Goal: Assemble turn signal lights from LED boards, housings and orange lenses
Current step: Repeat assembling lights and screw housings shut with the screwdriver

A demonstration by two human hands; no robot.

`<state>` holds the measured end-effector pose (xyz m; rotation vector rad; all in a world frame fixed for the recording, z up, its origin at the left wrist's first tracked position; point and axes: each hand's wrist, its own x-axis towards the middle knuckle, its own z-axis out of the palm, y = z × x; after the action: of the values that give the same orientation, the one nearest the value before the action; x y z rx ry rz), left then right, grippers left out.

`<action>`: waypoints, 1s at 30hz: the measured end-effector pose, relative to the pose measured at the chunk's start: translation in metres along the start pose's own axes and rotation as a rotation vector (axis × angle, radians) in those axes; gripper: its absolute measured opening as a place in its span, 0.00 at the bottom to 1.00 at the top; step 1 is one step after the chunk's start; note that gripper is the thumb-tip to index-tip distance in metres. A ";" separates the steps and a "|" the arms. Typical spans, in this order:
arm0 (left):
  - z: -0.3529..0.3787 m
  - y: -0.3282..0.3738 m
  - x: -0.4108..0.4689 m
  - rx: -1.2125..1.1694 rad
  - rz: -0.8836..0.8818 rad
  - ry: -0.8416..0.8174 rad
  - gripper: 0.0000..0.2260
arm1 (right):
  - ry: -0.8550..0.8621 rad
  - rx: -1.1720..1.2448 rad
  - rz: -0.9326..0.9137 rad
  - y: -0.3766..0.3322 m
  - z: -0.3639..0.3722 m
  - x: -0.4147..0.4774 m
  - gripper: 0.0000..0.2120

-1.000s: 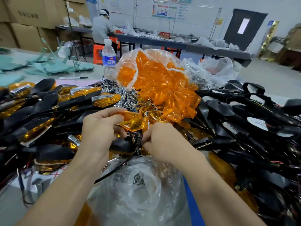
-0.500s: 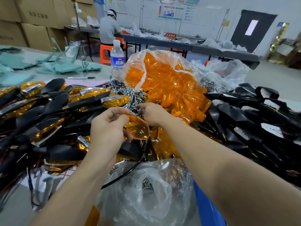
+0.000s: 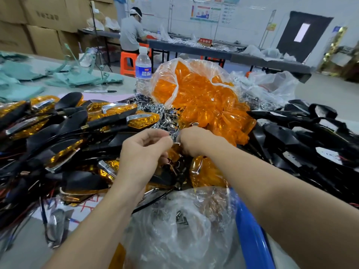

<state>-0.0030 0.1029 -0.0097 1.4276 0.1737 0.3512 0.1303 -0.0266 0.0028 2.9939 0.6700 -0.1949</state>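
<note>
My left hand (image 3: 144, 150) and my right hand (image 3: 195, 139) meet at the table's middle, fingers curled round one orange lens (image 3: 173, 152) that shows between them, with a small chrome trim piece (image 3: 175, 135) at its top edge. Behind them a clear bag of orange lenses (image 3: 202, 98) spills open beside a heap of chrome trim pieces (image 3: 153, 108). Finished turn signal lights (image 3: 108, 117) with black stalks are piled at the left. Black housings (image 3: 303, 136) lie stacked at the right.
A water bottle (image 3: 143, 69) stands behind the lens bag. A crumpled clear plastic bag (image 3: 180, 228) fills the near foreground beside a blue edge (image 3: 252, 235). A marker (image 3: 100, 91) and green sheets (image 3: 73, 78) lie at the far left. A person sits at a back table (image 3: 223, 53).
My right hand moved up from the near pile to the chrome trim heap and then came to the lens beside my left hand. My left hand kept hold of the lens.
</note>
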 end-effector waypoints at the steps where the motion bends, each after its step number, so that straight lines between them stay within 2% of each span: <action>1: 0.000 0.000 -0.001 0.024 0.015 -0.040 0.11 | 0.032 0.047 0.039 0.004 0.000 -0.003 0.04; 3: 0.001 -0.001 -0.002 0.073 0.029 -0.108 0.17 | 0.107 0.097 0.094 0.010 0.004 -0.012 0.04; 5: 0.003 -0.001 -0.003 0.100 0.032 -0.135 0.19 | 0.107 0.092 0.096 0.011 0.007 -0.019 0.06; 9: 0.007 0.001 -0.004 0.078 0.023 -0.111 0.23 | -0.078 -0.086 0.103 0.007 -0.001 -0.029 0.18; 10: 0.007 0.000 -0.005 0.082 0.028 -0.110 0.23 | -0.114 -0.131 0.116 0.005 -0.004 -0.031 0.15; 12: 0.007 -0.001 -0.005 0.097 0.045 -0.109 0.22 | -0.083 -0.207 0.138 0.001 -0.005 -0.031 0.04; 14: 0.006 -0.002 -0.005 0.127 0.063 -0.109 0.21 | -0.003 -0.232 0.138 -0.001 -0.003 -0.031 0.05; 18: 0.006 -0.003 -0.004 0.217 0.096 -0.082 0.20 | 0.202 -0.112 0.141 0.003 0.011 -0.027 0.12; 20: 0.005 -0.003 -0.003 0.287 0.125 -0.066 0.21 | 0.279 -0.031 0.172 0.006 0.017 -0.029 0.06; 21: 0.004 -0.004 -0.002 0.313 0.137 -0.057 0.22 | 0.295 -0.007 0.181 0.008 0.020 -0.030 0.03; 24: 0.002 -0.005 -0.002 0.357 0.145 -0.026 0.29 | 0.308 0.100 0.193 0.013 0.021 -0.038 0.09; 27: 0.005 -0.004 -0.004 0.373 0.127 -0.010 0.32 | 0.394 0.284 0.228 0.017 0.008 -0.055 0.05; 30: 0.007 -0.003 -0.007 0.367 0.093 -0.002 0.32 | 0.440 0.453 0.268 0.023 -0.010 -0.081 0.11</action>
<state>-0.0066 0.0939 -0.0118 1.8019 0.1768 0.4084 0.0688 -0.0803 0.0245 3.5610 0.2592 0.3920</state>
